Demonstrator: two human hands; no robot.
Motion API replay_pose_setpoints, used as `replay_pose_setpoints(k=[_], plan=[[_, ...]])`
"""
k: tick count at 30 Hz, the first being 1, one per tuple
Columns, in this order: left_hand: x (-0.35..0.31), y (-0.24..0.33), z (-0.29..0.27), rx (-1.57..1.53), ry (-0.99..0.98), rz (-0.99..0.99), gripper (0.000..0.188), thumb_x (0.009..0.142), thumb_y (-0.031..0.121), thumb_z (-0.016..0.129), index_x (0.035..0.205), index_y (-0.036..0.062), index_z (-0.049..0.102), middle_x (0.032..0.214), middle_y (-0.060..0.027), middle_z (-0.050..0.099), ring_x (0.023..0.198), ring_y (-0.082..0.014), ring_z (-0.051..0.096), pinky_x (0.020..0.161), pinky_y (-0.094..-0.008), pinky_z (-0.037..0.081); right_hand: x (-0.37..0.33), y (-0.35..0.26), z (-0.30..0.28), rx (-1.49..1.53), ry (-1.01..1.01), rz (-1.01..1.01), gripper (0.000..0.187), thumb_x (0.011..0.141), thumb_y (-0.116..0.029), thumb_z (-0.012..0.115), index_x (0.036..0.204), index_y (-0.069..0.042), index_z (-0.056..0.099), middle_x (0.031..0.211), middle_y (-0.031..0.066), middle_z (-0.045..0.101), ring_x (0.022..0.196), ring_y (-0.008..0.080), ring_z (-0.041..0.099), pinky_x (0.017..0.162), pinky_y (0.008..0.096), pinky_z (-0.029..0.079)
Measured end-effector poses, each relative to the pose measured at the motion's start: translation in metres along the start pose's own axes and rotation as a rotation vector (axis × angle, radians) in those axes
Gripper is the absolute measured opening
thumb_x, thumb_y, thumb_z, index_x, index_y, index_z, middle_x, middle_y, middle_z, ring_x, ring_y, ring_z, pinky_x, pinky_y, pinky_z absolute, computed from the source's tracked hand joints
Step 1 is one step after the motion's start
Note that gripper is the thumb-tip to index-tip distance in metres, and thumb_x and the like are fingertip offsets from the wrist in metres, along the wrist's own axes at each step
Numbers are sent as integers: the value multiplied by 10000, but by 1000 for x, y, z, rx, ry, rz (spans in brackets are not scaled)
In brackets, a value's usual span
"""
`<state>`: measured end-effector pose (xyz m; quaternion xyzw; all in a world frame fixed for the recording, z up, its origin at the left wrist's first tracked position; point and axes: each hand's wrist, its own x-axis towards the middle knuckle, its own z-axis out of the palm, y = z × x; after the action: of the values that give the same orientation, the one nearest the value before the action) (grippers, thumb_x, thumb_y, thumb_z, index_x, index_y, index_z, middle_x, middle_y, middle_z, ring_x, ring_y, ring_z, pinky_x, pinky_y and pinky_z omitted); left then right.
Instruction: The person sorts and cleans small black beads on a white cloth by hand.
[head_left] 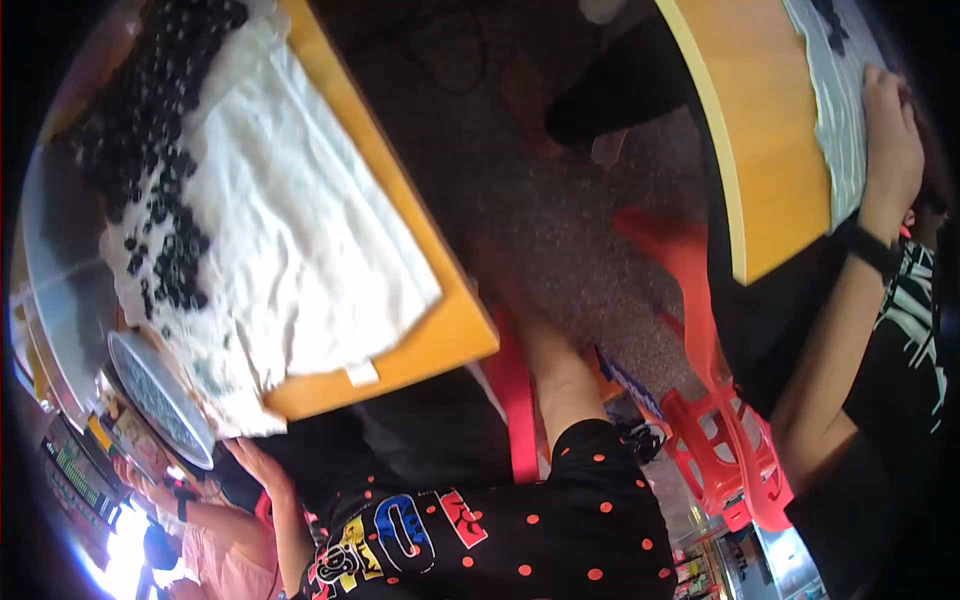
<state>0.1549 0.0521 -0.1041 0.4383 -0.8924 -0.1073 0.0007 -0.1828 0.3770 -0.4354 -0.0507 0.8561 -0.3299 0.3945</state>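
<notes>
My left hand point(256, 464) is at the table's near left corner, beside the rim of a round metal tray point(204, 449); its fingertips are partly hidden at the cloth's edge, so its grip does not show. My right forearm point(568, 390) reaches forward past the table's near right corner, and the hand blurs into the dark there. A creased white cloth point(300, 220) covers much of the yellow table point(455, 325). Many small, shiny black pieces point(180, 255) lie scattered over its left side. Greyish contents point(158, 390) fill the tray.
At right, another person's hand point(893, 140) rests on a striped cloth point(845, 120) over a second yellow table point(775, 130). Red plastic chairs point(725, 450) stand below it. Between the tables is a dark speckled floor point(620, 185). Someone in pink point(225, 555) is at lower left.
</notes>
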Motion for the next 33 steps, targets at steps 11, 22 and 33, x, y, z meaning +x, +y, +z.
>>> replay_pose_setpoints(k=[11, 22, 33], plan=[[-11, -32, -14, 418, 61, 319, 589, 1025, 260, 411, 1521, -17, 251, 1535, -328, 265, 1405, -494, 298, 1156, -542, 268, 183, -114, 32, 18, 177, -377, 367, 932, -160, 510, 1248, 3, 601, 1315, 243, 557, 1209, 390, 539, 1044, 471, 430], [-18, -30, -24, 159, -91, 214, 747, 1032, 521, 338, 1515, -39, 230, 1534, -321, 274, 1385, -491, 331, 1138, -544, 295, 266, -139, 110, 424, 280, -749, 437, 916, -133, 542, 1342, -38, 537, 1361, 189, 531, 1268, 338, 495, 1096, 449, 369], [-7, 63, -18, -464, -58, -301, 651, 1039, 347, 428, 1492, -92, 267, 1550, -219, 307, 1421, -304, 315, 1179, -382, 200, 84, -34, -4, 257, 354, -294, 320, 908, -100, 618, 1221, -32, 630, 1179, 150, 644, 1082, 260, 615, 959, 371, 467]])
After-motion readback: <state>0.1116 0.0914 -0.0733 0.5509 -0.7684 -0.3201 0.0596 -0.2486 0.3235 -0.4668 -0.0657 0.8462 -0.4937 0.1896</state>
